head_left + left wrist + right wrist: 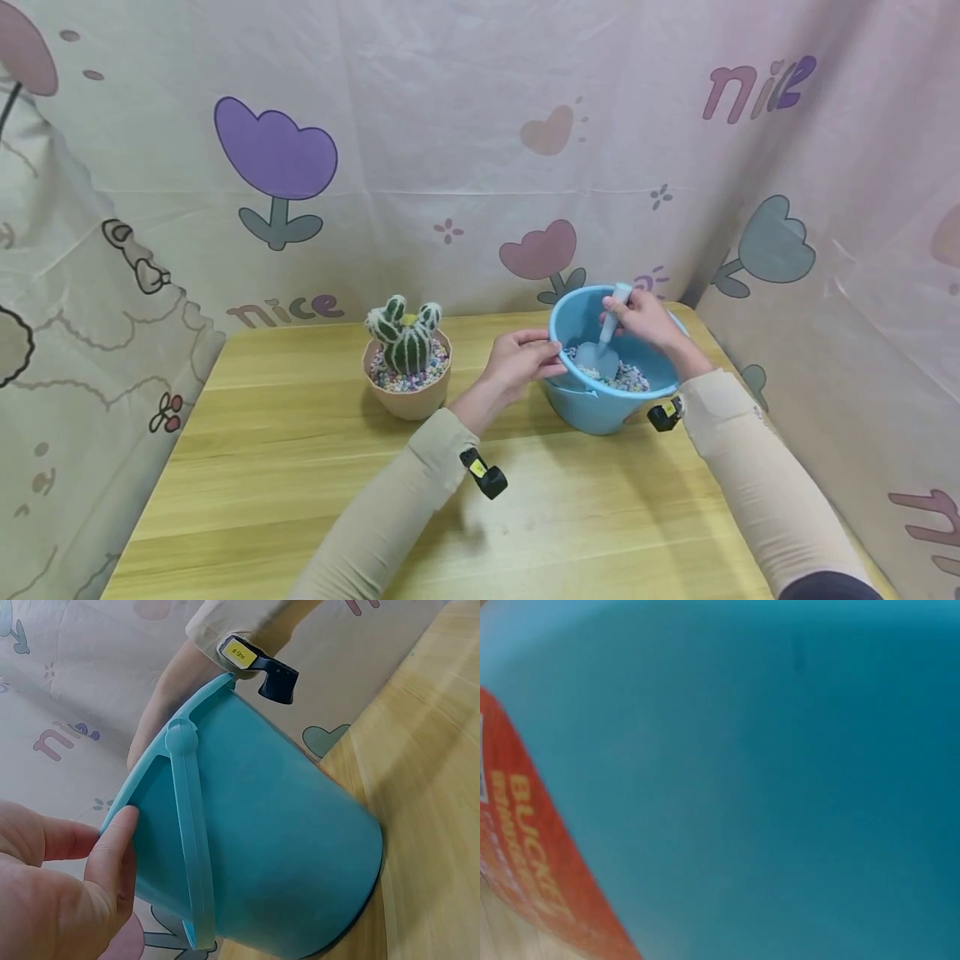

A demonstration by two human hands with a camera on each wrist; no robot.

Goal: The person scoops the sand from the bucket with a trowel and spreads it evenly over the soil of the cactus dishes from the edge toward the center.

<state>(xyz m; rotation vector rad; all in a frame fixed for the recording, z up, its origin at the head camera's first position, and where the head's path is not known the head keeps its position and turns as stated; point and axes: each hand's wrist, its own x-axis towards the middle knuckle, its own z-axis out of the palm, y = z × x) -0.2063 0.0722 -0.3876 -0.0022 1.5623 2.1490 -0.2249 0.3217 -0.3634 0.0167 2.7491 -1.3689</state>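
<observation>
A blue bucket (592, 410) stands toward the right of the table, tilted toward the person, with small multicoloured pebbles (630, 379) inside. My left hand (523, 358) pinches its left rim between thumb and fingers; the left wrist view shows this hand (67, 877) at the rim beside the bucket's handle (193, 840). My right hand (647, 321) grips the handle of a light blue shovel (597, 358), whose blade sits in the pebbles. In the right wrist view, the bucket's wall (742, 787) fills the picture and hides the hand.
Left of the bucket, a cactus (408, 346) sits among coloured pebbles in a peach pot (411, 406). The wooden table (300, 467) backs onto a patterned cloth (420, 125). A red label (540, 862) is stuck on the bucket's outer wall.
</observation>
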